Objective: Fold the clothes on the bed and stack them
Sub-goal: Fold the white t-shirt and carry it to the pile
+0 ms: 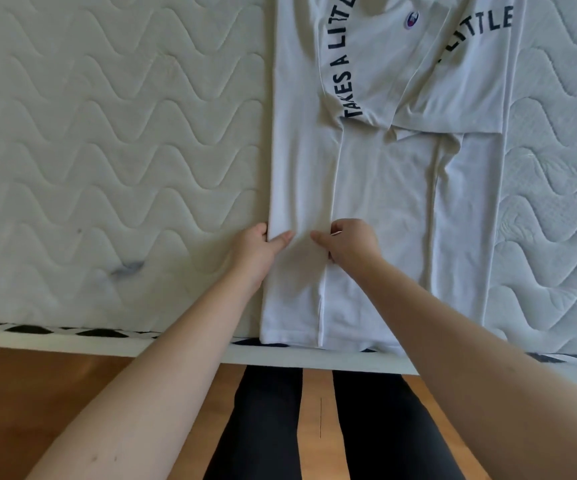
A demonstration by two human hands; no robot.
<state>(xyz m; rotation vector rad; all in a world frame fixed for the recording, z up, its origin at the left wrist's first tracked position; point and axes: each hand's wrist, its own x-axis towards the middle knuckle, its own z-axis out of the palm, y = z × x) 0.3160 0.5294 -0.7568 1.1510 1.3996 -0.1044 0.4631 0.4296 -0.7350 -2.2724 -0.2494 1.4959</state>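
Note:
A white T-shirt [384,188] with dark curved lettering lies flat on the quilted mattress [107,133], its hem at the near edge. Both sides and both sleeves are folded in over the middle, making a long strip. My left hand [257,245] grips the strip's left folded edge, thumb on top and fingers tucked under. A little to the right, my right hand [347,242] pinches the inner edge of the same left flap with curled fingers. Both hands sit about a third of the way up from the hem.
The mattress's near edge [176,344] has a black-and-white patterned border. Below it are a wooden floor [20,393] and my legs in dark trousers [377,427]. A small dark smudge [127,268] marks the mattress left of my left arm.

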